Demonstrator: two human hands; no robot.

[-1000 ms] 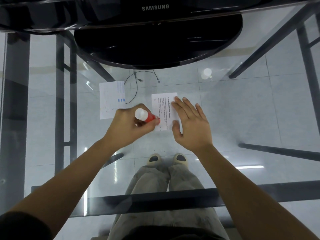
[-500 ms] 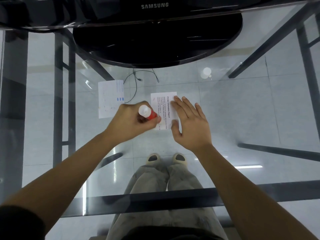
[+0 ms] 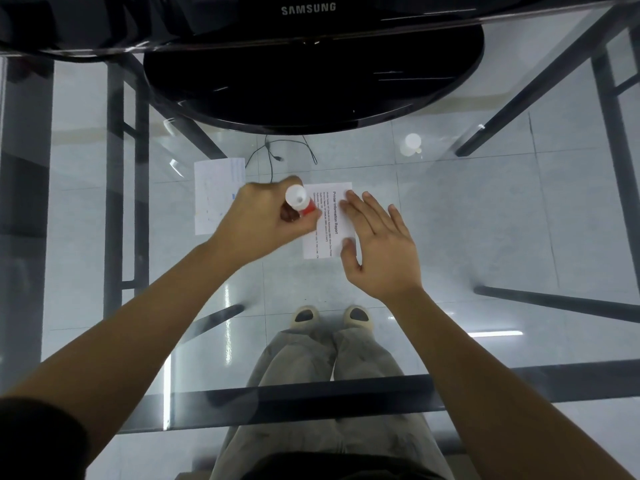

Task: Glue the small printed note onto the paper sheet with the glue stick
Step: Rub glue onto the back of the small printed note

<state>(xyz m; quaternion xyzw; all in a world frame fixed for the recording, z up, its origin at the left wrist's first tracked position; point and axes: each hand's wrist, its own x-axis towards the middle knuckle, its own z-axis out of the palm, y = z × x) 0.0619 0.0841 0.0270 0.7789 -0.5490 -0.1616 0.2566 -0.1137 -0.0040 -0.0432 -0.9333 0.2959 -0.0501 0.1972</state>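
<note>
Printed note on glass table

Red glue stick with white end: lower tip hidden by the gripping left hand. Small white printed note: left and right edges covered by hands, small print unreadable. Black Samsung monitor cut off by the top edge.
</note>
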